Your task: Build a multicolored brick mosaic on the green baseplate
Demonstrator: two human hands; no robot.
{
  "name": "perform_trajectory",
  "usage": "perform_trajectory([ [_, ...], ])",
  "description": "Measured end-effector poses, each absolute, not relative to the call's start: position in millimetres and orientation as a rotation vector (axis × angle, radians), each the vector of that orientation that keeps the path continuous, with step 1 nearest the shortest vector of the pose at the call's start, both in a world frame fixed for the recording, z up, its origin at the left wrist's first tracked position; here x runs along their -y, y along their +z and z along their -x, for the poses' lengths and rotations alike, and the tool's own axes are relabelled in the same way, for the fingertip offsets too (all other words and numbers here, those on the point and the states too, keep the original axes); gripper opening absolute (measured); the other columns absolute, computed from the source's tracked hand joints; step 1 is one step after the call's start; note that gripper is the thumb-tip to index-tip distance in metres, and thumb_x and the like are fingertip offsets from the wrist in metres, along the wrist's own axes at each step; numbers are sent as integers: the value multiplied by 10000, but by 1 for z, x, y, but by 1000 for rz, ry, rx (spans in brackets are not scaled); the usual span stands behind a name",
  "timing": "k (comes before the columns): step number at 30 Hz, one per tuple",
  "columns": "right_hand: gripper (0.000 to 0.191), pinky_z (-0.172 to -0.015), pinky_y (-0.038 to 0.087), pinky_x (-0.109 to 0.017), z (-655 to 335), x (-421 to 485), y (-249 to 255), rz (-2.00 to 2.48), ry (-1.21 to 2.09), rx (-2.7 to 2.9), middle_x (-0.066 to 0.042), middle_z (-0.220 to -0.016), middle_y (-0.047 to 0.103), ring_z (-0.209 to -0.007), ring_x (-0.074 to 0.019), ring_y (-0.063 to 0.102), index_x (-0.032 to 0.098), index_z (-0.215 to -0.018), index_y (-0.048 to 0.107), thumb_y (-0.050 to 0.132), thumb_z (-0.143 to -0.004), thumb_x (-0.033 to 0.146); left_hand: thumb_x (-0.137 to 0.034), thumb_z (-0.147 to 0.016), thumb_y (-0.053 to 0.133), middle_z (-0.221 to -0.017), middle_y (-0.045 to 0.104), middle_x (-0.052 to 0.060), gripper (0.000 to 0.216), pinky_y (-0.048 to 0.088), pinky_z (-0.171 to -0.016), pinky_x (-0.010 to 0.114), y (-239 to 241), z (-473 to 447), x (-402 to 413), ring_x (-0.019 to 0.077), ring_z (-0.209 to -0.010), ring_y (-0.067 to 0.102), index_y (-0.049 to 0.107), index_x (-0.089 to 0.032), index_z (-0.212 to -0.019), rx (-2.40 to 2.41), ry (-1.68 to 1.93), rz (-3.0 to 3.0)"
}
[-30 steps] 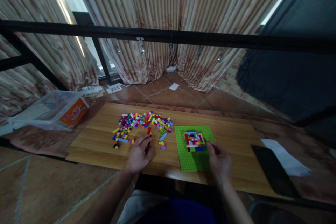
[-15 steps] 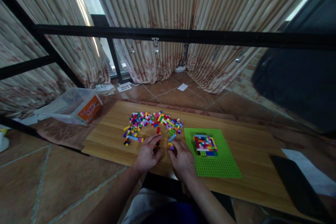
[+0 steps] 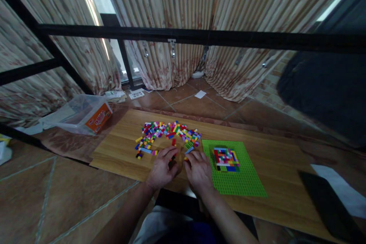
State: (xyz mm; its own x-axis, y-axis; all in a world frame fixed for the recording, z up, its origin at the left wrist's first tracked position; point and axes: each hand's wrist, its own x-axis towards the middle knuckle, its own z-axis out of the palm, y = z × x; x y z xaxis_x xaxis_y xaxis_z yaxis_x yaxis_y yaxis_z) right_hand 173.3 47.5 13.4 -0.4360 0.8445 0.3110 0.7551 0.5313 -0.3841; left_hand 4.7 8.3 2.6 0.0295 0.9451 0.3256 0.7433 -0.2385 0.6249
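Observation:
My left hand is low over the tabletop. Its fingers are bent and its thumb stands apart from them, with small dark and red bricks showing in the gap. To its right, my right hand has its fingers bent down together on a small yellow-orange brick, mostly hidden by the fingertips. Just beyond lie a light blue brick and a green brick. A red brick lies past the left fingertips. Right of my hands, a multicoloured block of bricks sits on a green baseplate.
Loose bricks form an arc on the wooden table. A clear plastic box with an orange label stands beyond the left end. At the right are a dark flat object and white paper. A black metal bar crosses ahead.
My right fingers have moved slightly forward and now cover more of the small yellow-orange brick. The left hand stays nearly in place. The whole view has shifted slightly.

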Motion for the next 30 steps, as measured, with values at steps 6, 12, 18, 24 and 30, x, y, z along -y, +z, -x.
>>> perform_trajectory([
  [6,134,-792,367,-362,-173,-51,19,1282,235,2376,-26,-911,673,-922,-228,531,243,-874,657,525,-890,228,-141,-734,595,-1316,536,79,499,432,-1022,442,4,-6,-7,248,-1208,505,556,-228,-1224,-1750,1011,-2037],
  [12,207,-794,442,-322,-167,-42,17,1184,676,2093,-39,-932,694,-888,-193,597,227,-974,673,487,-901,279,-236,-831,586,-1286,562,74,351,443,-997,430,6,-5,-6,231,-1181,525,598,-251,-1182,-1717,1059,-2082],
  [18,265,-686,512,-297,-160,-38,5,1164,1162,1677,-32,-850,732,-766,-185,667,223,-916,712,485,-878,356,-272,-875,561,-1172,636,63,189,431,-982,446,6,-3,-6,218,-1093,575,662,-249,-1033,-1669,1091,-2116],
  [24,246,-742,526,-325,-160,-36,1,1181,1150,1683,-42,-888,736,-789,-196,677,222,-975,704,518,-858,331,-269,-875,548,-1154,639,60,124,433,-969,443,9,-4,-6,218,-1078,574,664,-231,-897,-1674,1073,-2082],
  [30,229,-732,519,-304,-157,-30,10,1258,992,1776,-32,-875,730,-780,-183,673,222,-946,699,487,-877,273,-254,-870,543,-1130,632,64,104,449,-954,426,11,-5,-5,214,-1070,571,638,-215,-851,-1684,1077,-2065],
])
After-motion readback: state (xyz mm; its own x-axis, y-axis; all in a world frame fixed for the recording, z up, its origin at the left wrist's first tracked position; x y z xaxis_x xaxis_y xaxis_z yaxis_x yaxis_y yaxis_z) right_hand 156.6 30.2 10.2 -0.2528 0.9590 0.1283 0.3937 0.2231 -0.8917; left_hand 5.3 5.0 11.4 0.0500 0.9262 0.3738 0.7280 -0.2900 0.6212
